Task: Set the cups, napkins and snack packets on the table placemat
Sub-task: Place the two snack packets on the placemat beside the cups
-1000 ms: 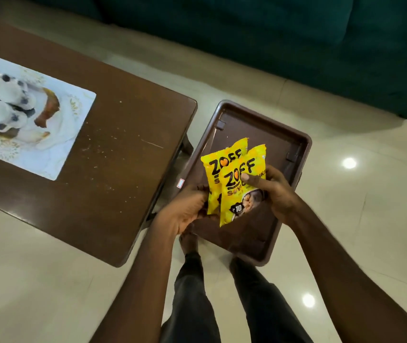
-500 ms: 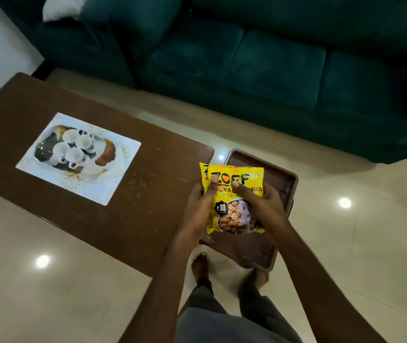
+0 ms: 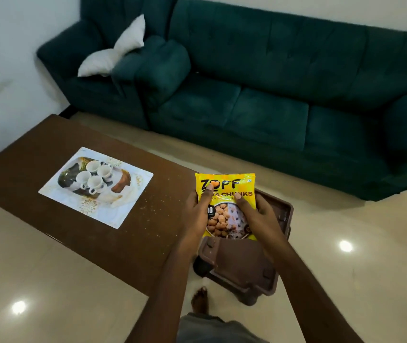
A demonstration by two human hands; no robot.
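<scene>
Packet (image 3: pixel 225 188), yellow, is held upright above the tray (image 3: pixel 243 264), just right of the bench (image 3: pixel 133 233). Both forearms reach forward and converge. Left hand (image 3: pixel 195 215) and right hand (image 3: pixel 259 217) each grip one side edge, thumb pressed on the front, fingers curled behind. One packet face shows; a second behind cannot be confirmed. One tray sits beside the bench end. One printed placemat (image 3: pixel 98 211) lies on the bench, well apart to the left.

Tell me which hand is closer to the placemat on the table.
Left. The left hand grips the snack packet by its left edge, on the side toward the placemat; the right hand grips its right edge, farther off, above the brown tray.
</scene>
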